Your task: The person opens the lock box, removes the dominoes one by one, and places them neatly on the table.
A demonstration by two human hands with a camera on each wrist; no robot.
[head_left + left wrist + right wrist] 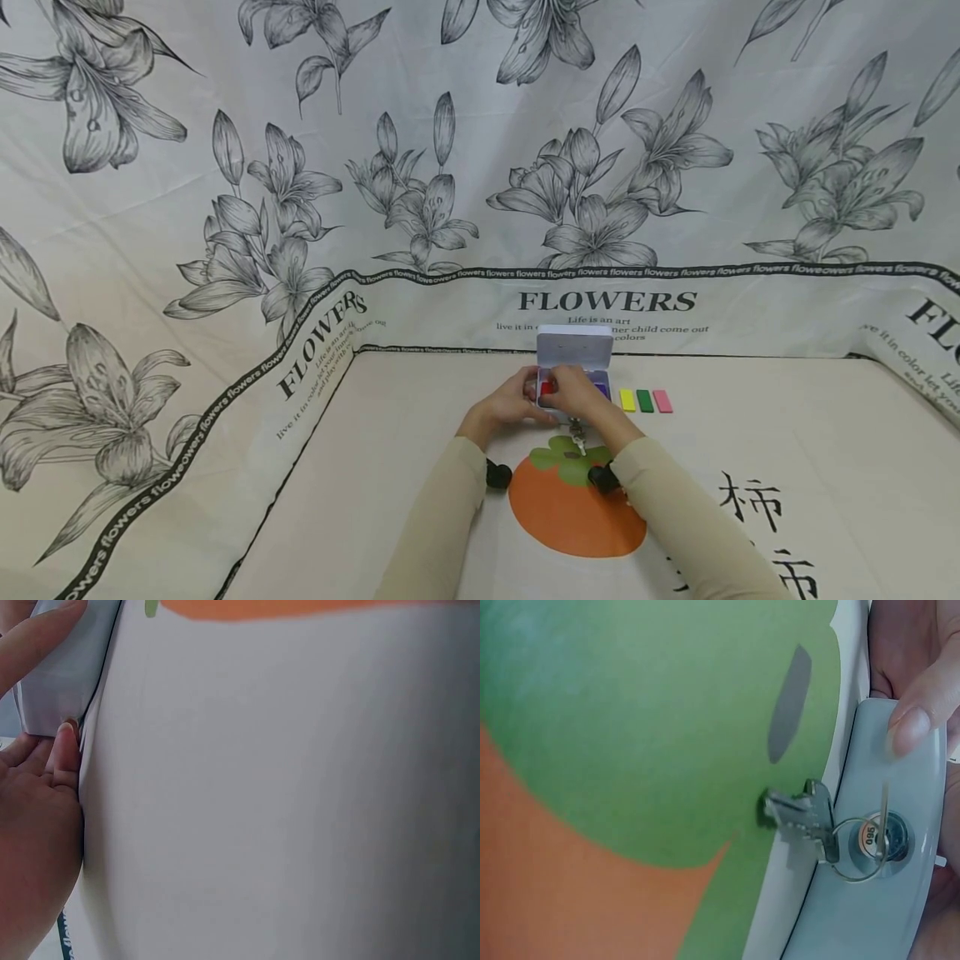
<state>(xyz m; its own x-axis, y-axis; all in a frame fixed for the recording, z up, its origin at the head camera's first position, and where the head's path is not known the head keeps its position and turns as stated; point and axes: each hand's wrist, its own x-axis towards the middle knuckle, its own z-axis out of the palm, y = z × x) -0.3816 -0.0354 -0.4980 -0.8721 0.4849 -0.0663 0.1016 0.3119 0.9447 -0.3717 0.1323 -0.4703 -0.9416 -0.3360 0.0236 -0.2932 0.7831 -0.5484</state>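
A small pale lock box [574, 353] stands with its lid raised near the table's back edge. My left hand [508, 400] grips its left side, the thumb against the front wall in the right wrist view. Inside the box, my right hand [577, 390] has its fingers curled at a red block [547, 388]; the fingertips are partly hidden. A blue-purple piece [602, 389] shows at the box's right. From the round lock [896, 836] on the front hangs a ring with keys [802, 817]. The left wrist view shows the box's end wall [56, 705] against the left fingers.
Yellow [627, 400], green [644, 401] and pink [662, 401] blocks lie in a row right of the box. The tabletop cloth bears a printed orange persimmon [577, 517] and black characters [750, 500]. Flower-patterned fabric [427, 308] rises behind and at the sides.
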